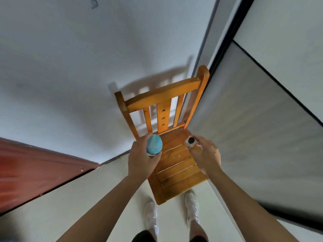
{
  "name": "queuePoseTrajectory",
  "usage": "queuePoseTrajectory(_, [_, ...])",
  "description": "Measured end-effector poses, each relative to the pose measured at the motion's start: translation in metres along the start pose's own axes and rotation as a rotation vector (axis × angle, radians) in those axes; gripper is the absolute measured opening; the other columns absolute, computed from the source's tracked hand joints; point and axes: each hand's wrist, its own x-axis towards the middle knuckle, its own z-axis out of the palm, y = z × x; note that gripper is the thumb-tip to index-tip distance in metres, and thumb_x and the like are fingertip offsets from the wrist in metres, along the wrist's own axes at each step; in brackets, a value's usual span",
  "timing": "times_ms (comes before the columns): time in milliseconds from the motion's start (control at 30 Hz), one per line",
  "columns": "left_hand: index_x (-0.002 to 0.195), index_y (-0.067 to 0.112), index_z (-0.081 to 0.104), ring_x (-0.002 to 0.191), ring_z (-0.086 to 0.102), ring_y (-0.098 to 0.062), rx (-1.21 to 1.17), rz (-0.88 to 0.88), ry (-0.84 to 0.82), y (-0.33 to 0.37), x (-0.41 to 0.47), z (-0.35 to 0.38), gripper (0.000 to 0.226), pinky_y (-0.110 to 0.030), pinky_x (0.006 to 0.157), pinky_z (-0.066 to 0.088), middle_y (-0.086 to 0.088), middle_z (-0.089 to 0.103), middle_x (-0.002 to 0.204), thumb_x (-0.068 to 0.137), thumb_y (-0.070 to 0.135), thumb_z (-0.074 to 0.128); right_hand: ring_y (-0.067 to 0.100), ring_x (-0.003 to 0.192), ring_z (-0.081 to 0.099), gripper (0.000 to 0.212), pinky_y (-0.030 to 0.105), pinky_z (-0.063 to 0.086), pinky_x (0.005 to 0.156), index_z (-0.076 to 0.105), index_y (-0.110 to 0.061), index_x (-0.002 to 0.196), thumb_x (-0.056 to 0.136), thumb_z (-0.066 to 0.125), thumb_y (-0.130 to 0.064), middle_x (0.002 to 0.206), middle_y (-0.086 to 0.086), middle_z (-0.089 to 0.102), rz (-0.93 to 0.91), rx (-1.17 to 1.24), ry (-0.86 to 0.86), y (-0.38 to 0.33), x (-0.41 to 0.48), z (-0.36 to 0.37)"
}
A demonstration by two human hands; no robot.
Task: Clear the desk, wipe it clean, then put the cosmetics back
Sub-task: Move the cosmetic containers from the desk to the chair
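From the head camera, looking steeply down, a person stands at the front edge of an orange wooden chair (174,159) with a slatted seat and a slatted back. The chair is pushed against a white wall (70,75), where its shadow falls, and its right side is close to a grey panel with a black frame (262,119).

The left hand (141,158) is wrapped around a rounded teal cosmetic container (154,143), thumb and fingers closed on its lower part so that the domed top pokes out above them. It is held above the rear left part of the seat, near the foot of the back slats.

The right hand (206,154) pinches a small clear square jar with a dark round top (191,140) between thumb and fingertips, over the rear right part of the seat. Whether the jar touches the seat cannot be told.

Both bare forearms reach in from the bottom of the frame. Below them are two white shoes (191,205) on a pale floor (70,198), toes up against the chair's front. A reddish-brown wooden surface (35,166) lies at the left edge, blurred.
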Motion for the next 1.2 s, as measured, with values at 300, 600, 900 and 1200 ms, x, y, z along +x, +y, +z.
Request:
queuePoseTrajectory(300, [0.135,0.027,0.047,0.11,0.052,-0.011,0.067,-0.307,0.026,-0.102,-0.017,0.149,0.074,-0.023,0.083,0.051,0.005,0.06,0.125,0.073,0.039,0.085,0.006,0.099,0.065,0.035,0.012,0.047,0.071,0.065,-0.035,0.12,0.088,0.071,-0.048,0.11,-0.016,0.071,0.041,0.087,-0.264,0.115,0.08,0.151])
queuePoseTrajectory(600, [0.135,0.03,0.045,0.116,0.053,-0.012,0.092,-0.377,-0.024,-0.195,-0.001,0.253,0.071,-0.011,0.085,0.038,0.008,0.057,0.132,0.076,0.038,0.083,0.01,0.113,0.064,0.042,0.036,0.059,0.088,0.06,-0.038,0.127,0.089,0.069,-0.05,0.123,-0.014,0.068,-0.048,0.0,-0.331,0.172,0.137,0.262])
queuePoseTrajectory(900, [0.141,0.019,0.043,0.123,0.05,-0.015,0.053,-0.36,0.021,-0.225,0.006,0.274,0.072,-0.019,0.094,0.044,0.0,0.052,0.139,0.082,0.037,0.079,0.015,0.124,0.056,0.052,0.037,0.056,0.094,0.05,-0.037,0.138,0.091,0.07,-0.043,0.137,-0.008,0.059,-0.152,-0.088,-0.297,0.187,0.158,0.302])
queuePoseTrajectory(1200, [0.144,0.033,0.04,0.129,0.048,-0.016,0.048,-0.516,0.08,-0.153,-0.022,0.184,0.062,-0.044,0.101,0.047,0.007,0.048,0.147,0.09,0.059,0.055,0.013,0.132,0.048,0.055,0.022,0.036,0.093,0.043,-0.041,0.14,0.091,0.054,-0.066,0.147,-0.013,0.05,-0.197,-0.038,-0.31,0.141,0.1,0.209])
